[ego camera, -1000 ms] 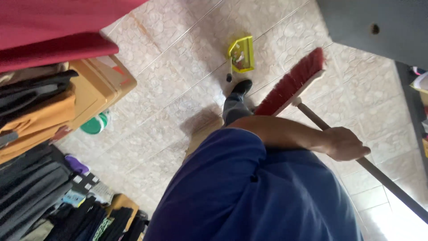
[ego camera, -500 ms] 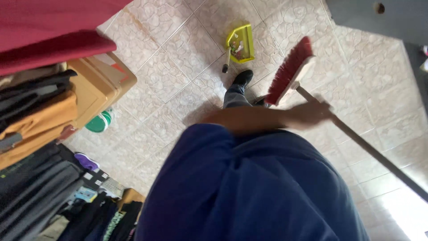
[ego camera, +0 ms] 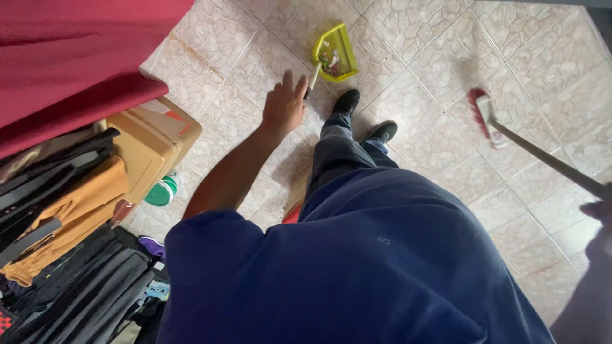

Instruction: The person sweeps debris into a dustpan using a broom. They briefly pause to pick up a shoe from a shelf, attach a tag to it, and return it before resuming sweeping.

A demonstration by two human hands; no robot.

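Observation:
My left hand [ego camera: 284, 105] is stretched out over the tiled floor with its fingers spread and nothing in it. Its fingertips are close to the dark handle [ego camera: 312, 79] of a yellow dustpan [ego camera: 335, 54] that holds bits of litter. My right hand [ego camera: 599, 213], blurred at the right edge, grips the long stick [ego camera: 548, 162] of a red-bristled broom. The broom head [ego camera: 484, 118] rests on the floor to the right. My two black shoes [ego camera: 347, 100] stand just below the dustpan.
A red cloth [ego camera: 76, 57] hangs at the upper left above a tan cardboard box [ego camera: 150, 143]. Folded dark and mustard clothes [ego camera: 57, 191] are stacked at the left. A green-lidded tub [ego camera: 162, 191] sits on the floor beside the box.
My left hand has let go of the broom stick and swung left towards the dustpan handle. The broom has shifted right and now hangs from my right hand. The view has tilted.

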